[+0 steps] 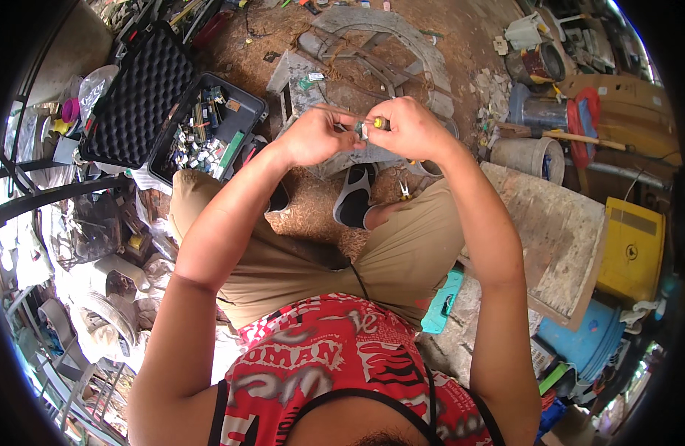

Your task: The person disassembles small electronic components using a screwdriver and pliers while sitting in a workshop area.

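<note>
In front of me, above the low wooden stand, my two hands almost meet. My right hand [408, 128] is closed around a screwdriver [382, 123] with a yellow and dark handle. A thin rod, perhaps its shaft, runs leftward past my left fingers. My left hand [318, 137] is pinched, thumb toward the right hand. A small pale, greenish piece [362, 131] shows between the fingertips; my fingers cover most of it, so its kind is unclear. On the stand [283, 78] beyond lies another small white and green piece [315, 76].
An open black case [259, 111] with foam in its lid holds many small metal parts at left. Pliers [404, 189] are near my foot. A wooden board [543, 230], a white bucket [532, 157] and a yellow case [631, 249] sit at right. A round frame [432, 63] stands ahead.
</note>
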The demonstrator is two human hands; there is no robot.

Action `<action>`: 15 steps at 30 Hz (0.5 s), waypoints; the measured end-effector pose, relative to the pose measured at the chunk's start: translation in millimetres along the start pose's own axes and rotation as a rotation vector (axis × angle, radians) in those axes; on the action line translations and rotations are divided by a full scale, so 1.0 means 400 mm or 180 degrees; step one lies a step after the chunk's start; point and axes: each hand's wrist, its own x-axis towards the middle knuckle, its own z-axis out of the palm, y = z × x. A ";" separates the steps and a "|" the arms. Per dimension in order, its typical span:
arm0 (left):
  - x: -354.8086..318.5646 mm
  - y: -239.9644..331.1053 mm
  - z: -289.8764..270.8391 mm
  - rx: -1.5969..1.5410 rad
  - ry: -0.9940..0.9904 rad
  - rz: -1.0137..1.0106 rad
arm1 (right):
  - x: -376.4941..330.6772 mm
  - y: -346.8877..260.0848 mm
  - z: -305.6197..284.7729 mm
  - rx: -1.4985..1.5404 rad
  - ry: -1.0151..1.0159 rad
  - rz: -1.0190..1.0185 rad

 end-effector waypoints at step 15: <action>0.000 0.029 -0.011 -0.1606 0.0456 -0.0423 | -0.073 -0.014 0.106 0.0690 0.1977 -0.0102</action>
